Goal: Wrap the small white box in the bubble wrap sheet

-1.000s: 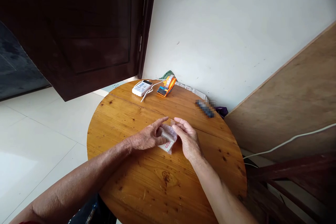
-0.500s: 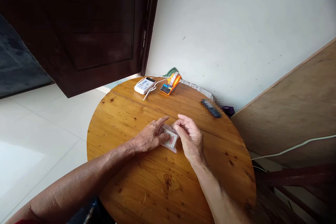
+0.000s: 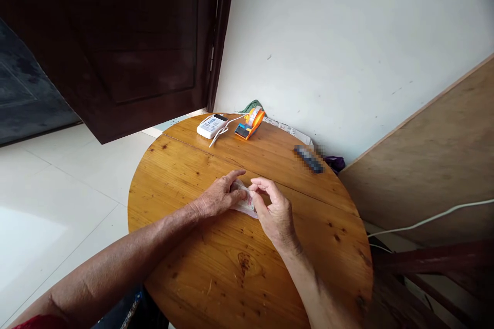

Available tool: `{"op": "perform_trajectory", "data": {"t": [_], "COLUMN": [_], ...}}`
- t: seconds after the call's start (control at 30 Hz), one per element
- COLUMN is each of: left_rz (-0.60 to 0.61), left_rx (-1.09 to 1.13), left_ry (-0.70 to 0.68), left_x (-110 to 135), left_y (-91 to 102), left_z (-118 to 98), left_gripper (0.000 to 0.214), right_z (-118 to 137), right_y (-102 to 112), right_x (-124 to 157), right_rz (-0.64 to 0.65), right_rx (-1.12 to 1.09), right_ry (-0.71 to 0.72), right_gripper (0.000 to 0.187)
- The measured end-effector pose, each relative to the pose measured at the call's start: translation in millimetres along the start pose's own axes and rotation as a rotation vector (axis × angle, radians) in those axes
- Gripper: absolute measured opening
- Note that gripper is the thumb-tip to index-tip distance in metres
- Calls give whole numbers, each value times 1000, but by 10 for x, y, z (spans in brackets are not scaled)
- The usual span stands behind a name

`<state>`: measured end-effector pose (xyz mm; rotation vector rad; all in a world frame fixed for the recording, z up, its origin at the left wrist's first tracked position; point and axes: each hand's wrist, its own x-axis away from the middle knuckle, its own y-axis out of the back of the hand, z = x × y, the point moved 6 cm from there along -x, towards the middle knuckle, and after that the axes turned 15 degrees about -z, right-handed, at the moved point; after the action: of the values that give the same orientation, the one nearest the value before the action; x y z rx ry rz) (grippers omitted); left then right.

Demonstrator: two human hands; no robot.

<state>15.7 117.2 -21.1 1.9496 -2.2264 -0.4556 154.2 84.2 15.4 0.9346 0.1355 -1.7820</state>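
Observation:
A small clear plastic packet with red print lies near the middle of the round wooden table. My left hand rests on its left side, fingers curled over it and pressing it to the wood. My right hand pinches the packet's upper right edge between thumb and fingertips. Both hands cover most of the packet.
At the table's far edge lie a white box with a white cable and an orange tape dispenser. A dark flat object lies to the right. A dark door, white wall, a leaning wooden board and tiled floor surround the table.
My right hand has moved left and closed its fingers onto the packet's edge. More of the packet is now covered by both hands.

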Motion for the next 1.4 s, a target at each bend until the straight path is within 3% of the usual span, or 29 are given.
{"op": "perform_trajectory", "data": {"t": [0.13, 0.3, 0.63, 0.87, 1.13, 1.4], "left_rz": [-24, 72, 14, 46, 45, -18], "left_rx": [91, 286, 284, 316, 336, 166], "left_ry": [16, 83, 87, 87, 118, 83], "left_x": [-2, 31, -12, -42, -53, -16], "left_y": [-7, -12, -8, -23, -3, 14], "left_z": [35, -14, 36, 82, 65, 40], "left_gripper": [64, 72, 63, 59, 61, 58], "right_z": [29, 39, 243, 355, 436, 431], "right_y": [17, 26, 42, 86, 105, 84], "right_x": [11, 15, -18, -40, 3, 15], "right_rz": [-10, 4, -20, 93, 337, 379], "right_rx": [123, 139, 300, 318, 415, 436], "right_ry": [155, 193, 426, 530, 583, 535], "right_gripper": [21, 25, 13, 16, 22, 13]}}
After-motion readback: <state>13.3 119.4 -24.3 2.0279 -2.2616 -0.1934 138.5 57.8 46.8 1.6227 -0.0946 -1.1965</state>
